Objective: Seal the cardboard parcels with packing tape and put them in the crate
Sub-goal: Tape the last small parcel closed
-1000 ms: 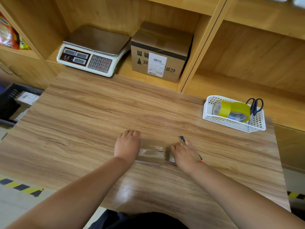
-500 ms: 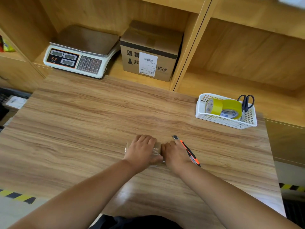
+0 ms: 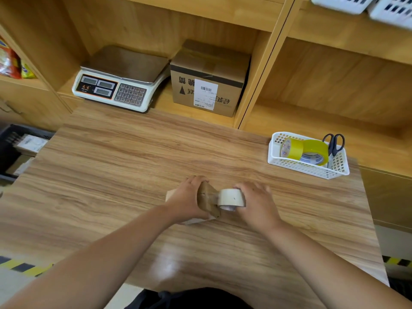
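Note:
A small flat cardboard parcel (image 3: 206, 198) stands tilted on its edge on the wooden table (image 3: 133, 166), near the front middle. My left hand (image 3: 187, 199) grips it from the left, fingers curled over its top. My right hand (image 3: 256, 201) holds a roll of clear packing tape (image 3: 230, 197) pressed against the parcel's right side. The dark crate (image 3: 10, 150) sits low beyond the table's left edge with parcels inside it.
A white basket (image 3: 307, 167) at the table's right rear holds yellow tape rolls (image 3: 305, 150) and scissors (image 3: 334, 143). In the shelf behind stand a weighing scale (image 3: 120, 81) and a larger labelled cardboard box (image 3: 207, 79). White baskets sit on the top right shelf.
The parcel lay flat under both hands; now it is tipped up on its edge. My right hand now holds the tape roll against it. The orange utility knife is out of sight.

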Demonstrator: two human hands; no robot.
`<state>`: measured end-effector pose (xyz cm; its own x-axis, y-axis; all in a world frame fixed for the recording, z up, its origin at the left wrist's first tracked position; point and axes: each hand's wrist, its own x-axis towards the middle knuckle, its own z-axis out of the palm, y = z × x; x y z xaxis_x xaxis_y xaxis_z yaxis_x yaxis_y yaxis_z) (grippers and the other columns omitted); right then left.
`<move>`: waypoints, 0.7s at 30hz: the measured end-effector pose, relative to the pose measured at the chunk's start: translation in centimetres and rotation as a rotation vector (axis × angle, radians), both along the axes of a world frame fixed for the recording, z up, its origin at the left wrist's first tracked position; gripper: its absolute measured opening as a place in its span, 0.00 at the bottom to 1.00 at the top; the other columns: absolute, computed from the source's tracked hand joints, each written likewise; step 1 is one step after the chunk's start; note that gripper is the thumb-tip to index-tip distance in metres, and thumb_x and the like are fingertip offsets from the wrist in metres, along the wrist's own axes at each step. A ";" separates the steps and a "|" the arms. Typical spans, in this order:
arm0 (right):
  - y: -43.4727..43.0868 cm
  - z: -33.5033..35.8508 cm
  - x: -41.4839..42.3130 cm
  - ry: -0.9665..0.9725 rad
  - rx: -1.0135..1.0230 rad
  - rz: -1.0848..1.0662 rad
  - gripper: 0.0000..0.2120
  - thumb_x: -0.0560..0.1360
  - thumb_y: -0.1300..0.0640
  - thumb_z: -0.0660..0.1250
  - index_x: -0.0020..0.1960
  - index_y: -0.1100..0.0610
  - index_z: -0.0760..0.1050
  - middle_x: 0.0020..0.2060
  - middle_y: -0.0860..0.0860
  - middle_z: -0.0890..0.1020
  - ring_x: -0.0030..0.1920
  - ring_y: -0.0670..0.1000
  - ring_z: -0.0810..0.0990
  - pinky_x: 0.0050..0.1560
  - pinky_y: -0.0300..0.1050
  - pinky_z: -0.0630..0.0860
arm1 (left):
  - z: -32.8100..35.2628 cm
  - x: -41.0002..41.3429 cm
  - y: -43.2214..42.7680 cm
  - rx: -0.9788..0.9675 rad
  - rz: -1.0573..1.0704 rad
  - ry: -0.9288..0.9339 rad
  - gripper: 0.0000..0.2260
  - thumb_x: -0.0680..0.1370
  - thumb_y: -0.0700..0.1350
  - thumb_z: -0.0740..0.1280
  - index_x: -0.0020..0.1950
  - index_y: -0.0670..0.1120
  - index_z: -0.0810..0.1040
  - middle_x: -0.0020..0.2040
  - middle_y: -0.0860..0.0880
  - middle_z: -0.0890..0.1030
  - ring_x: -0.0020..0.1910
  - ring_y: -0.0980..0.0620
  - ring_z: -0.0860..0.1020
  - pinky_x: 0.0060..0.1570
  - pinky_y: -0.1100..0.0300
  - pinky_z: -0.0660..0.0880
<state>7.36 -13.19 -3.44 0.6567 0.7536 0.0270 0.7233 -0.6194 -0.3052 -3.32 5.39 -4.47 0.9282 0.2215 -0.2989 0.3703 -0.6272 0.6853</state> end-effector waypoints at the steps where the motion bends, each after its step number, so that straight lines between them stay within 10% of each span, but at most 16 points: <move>1: 0.4 0.8 -0.1 0.029 0.074 -0.042 0.22 0.61 0.40 0.71 0.50 0.50 0.77 0.45 0.44 0.80 0.50 0.50 0.75 0.45 0.43 0.54 | 0.2 -0.5 0.6 -0.070 0.027 -0.018 0.43 0.61 0.48 0.80 0.71 0.53 0.63 0.59 0.55 0.68 0.59 0.55 0.69 0.56 0.65 0.68; 9: 4.0 3.7 -3.0 0.144 0.208 0.016 0.18 0.62 0.49 0.72 0.51 0.49 0.76 0.44 0.35 0.74 0.51 0.47 0.73 0.50 0.39 0.57 | -0.6 -4.4 3.7 -0.390 0.135 -0.019 0.41 0.63 0.36 0.78 0.67 0.57 0.60 0.56 0.53 0.75 0.55 0.56 0.76 0.53 0.64 0.75; 14: 6.1 3.4 -4.5 0.226 0.124 0.045 0.23 0.68 0.38 0.68 0.57 0.48 0.74 0.50 0.43 0.77 0.52 0.47 0.72 0.54 0.41 0.61 | -0.1 -4.7 4.6 0.017 0.026 -0.010 0.48 0.60 0.50 0.79 0.74 0.51 0.58 0.69 0.52 0.64 0.69 0.52 0.62 0.67 0.57 0.63; 21: 6.8 4.9 -4.3 0.265 0.056 0.120 0.19 0.72 0.58 0.69 0.61 0.50 0.72 0.54 0.44 0.77 0.45 0.39 0.63 0.52 0.38 0.58 | 0.1 -4.2 5.1 0.186 -0.054 0.015 0.45 0.61 0.56 0.79 0.72 0.51 0.61 0.68 0.52 0.65 0.70 0.51 0.60 0.68 0.59 0.56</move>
<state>3.08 -6.37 1.46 0.5527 0.8285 -0.0900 0.6806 -0.5111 -0.5250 -7.48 10.53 -4.33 0.9361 0.2240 -0.2712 0.3417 -0.7620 0.5500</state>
